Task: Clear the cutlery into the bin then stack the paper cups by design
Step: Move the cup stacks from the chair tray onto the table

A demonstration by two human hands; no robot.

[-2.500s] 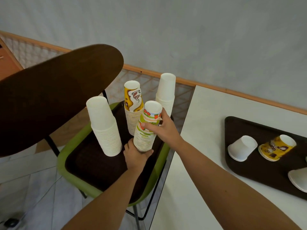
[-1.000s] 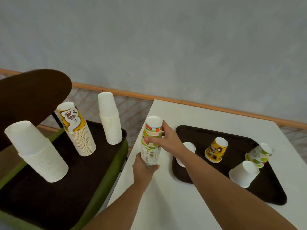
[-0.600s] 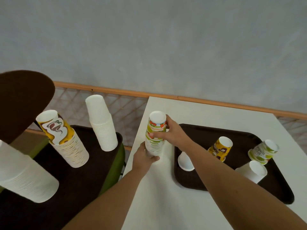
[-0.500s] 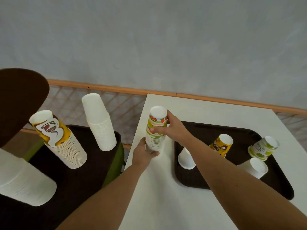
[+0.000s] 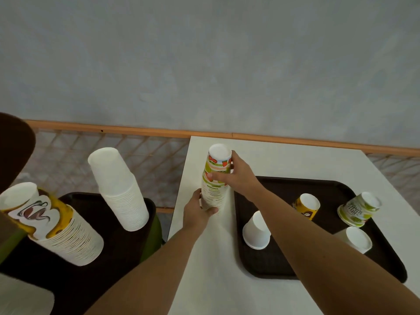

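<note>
A tall upside-down stack of green-and-orange patterned cups (image 5: 215, 178) stands on the white table (image 5: 284, 160) at its left edge. My left hand (image 5: 196, 212) grips the stack's base and my right hand (image 5: 238, 176) grips it near the top. On the dark tray (image 5: 272, 264) to the right sit loose upside-down cups: a white cup (image 5: 256, 230), a yellow cup (image 5: 305, 206), a green-print cup (image 5: 358, 211) and another white cup (image 5: 355, 239).
To the left, a dark tray with a green rim (image 5: 152, 226) holds a white cup stack (image 5: 118, 189), a yellow-design stack (image 5: 50, 223) and part of another white stack (image 5: 20, 298). A wooden rail with lattice (image 5: 113, 142) runs behind. A brown chair back (image 5: 13, 144) stands far left.
Both hands have carried the patterned stack from the green-rimmed tray on the left over to the white table and set it down beside the dark tray.
</note>
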